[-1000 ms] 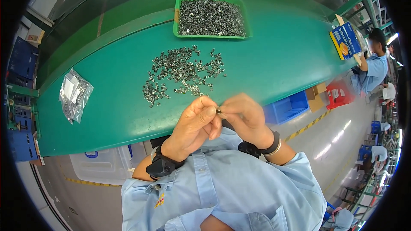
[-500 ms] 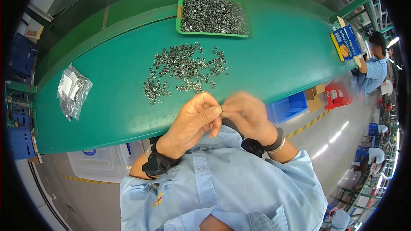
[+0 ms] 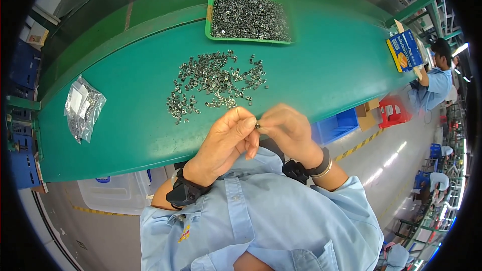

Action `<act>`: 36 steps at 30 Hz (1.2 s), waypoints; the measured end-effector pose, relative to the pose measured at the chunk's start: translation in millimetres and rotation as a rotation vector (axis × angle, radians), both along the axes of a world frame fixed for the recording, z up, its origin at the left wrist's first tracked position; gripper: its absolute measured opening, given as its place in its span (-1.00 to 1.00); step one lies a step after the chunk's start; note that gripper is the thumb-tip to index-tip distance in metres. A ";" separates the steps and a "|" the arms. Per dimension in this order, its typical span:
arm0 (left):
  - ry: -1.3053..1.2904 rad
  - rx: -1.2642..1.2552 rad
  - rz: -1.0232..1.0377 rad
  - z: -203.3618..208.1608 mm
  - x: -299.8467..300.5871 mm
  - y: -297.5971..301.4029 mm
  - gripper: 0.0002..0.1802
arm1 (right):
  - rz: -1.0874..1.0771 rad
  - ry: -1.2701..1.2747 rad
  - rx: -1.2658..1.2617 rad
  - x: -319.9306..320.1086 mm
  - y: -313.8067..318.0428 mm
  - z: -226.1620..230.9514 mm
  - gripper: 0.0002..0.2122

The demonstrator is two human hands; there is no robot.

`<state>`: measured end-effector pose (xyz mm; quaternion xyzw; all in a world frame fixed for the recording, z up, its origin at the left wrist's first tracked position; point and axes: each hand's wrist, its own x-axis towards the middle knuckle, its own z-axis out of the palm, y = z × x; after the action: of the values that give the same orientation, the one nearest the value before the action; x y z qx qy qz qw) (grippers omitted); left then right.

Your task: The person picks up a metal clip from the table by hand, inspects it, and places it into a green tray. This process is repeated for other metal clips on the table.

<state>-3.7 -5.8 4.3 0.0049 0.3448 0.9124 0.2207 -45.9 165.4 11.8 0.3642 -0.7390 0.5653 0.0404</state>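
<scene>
One tiny metal piece, dark, details too small to tell, mid-frame; I see left hand and blurred right hand both pinching it. Shiny metal pieces scattered upper centre.

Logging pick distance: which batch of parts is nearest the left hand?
The loose pile of metal parts, spread on the green table just beyond the left hand; the other batches sit farther off, in the green tray and clear bag.

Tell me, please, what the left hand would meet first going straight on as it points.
Past the small dark metal piece, the left hand would likely meet the right hand first; depth is unclear.
</scene>
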 end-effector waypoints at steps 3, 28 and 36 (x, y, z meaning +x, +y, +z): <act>-0.025 0.039 -0.005 1.7 -0.8 -2.7 -0.81 | -0.001 -0.040 -0.008 -5.8 -1.2 1.3 -0.90; -0.001 0.124 -0.001 -11.1 -5.0 -9.8 -0.84 | 0.053 0.186 0.651 -111.3 16.4 9.2 -0.87; -0.021 0.036 0.058 -4.0 -2.8 -3.4 -0.81 | -0.034 0.102 0.566 -81.6 19.4 22.4 -0.86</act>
<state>-6.5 -9.2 0.3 -0.0108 0.3259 0.9245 0.1975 -127.4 184.7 34.2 0.3766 -0.8703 0.3168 -0.0163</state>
